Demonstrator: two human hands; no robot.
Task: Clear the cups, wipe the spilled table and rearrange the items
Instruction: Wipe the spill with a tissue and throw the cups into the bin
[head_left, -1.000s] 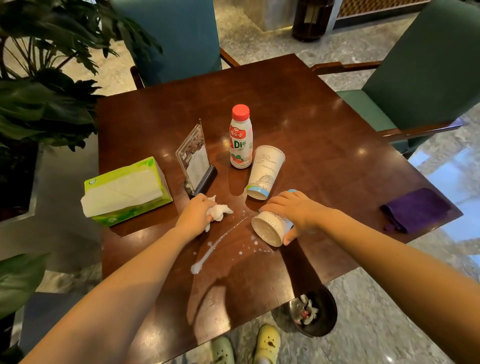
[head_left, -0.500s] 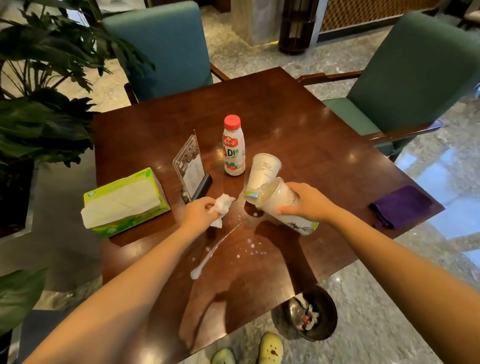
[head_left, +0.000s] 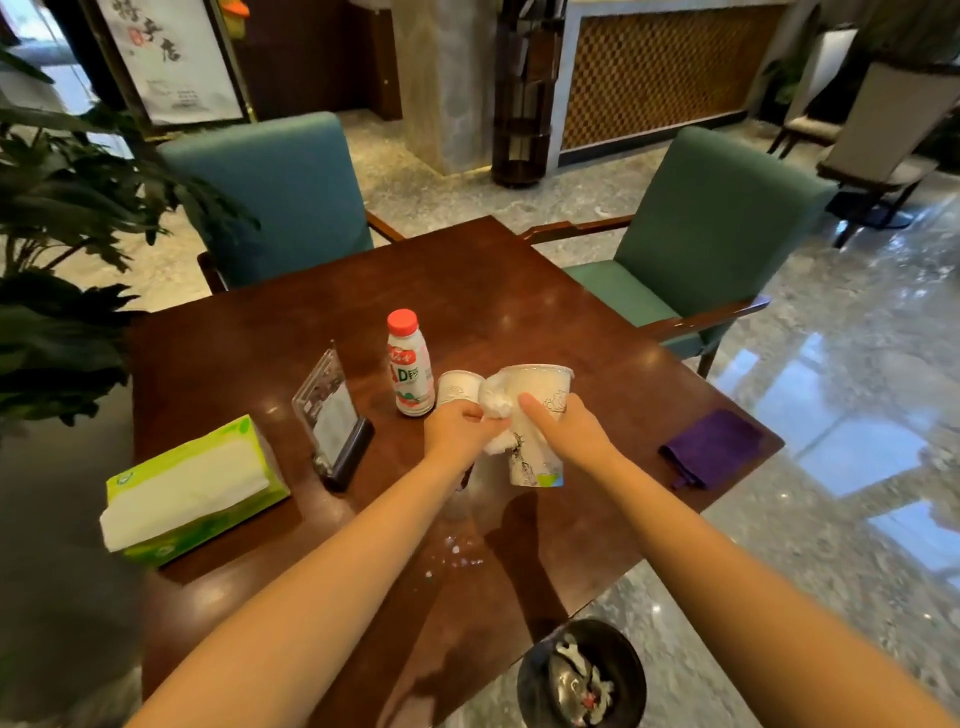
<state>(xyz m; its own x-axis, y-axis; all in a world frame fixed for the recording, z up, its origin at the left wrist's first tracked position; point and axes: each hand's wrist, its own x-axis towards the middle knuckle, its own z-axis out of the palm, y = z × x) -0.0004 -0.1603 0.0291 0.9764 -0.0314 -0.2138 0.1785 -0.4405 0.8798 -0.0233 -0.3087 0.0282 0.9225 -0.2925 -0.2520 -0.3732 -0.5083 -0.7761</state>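
My right hand (head_left: 569, 431) holds a white paper cup (head_left: 535, 415) upright above the brown table (head_left: 519, 291). My left hand (head_left: 460, 428) grips a crumpled white tissue (head_left: 496, 408) pressed against the cup's side. A second paper cup (head_left: 456, 387) lies behind my left hand, partly hidden. White spilled drops (head_left: 457, 553) dot the table below my arms. A white bottle with a red cap (head_left: 409, 364) stands upright just behind the cups.
A green tissue box (head_left: 192, 488) and a menu stand (head_left: 332, 415) sit at the left. A folded purple cloth (head_left: 711, 447) lies at the table's right edge. A black bin (head_left: 582, 675) with trash stands on the floor. Two green chairs (head_left: 711, 234) face the table.
My right hand lifted the fallen cup off the table and turned it upright. My left hand rose with the tissue and now presses it against the cup.
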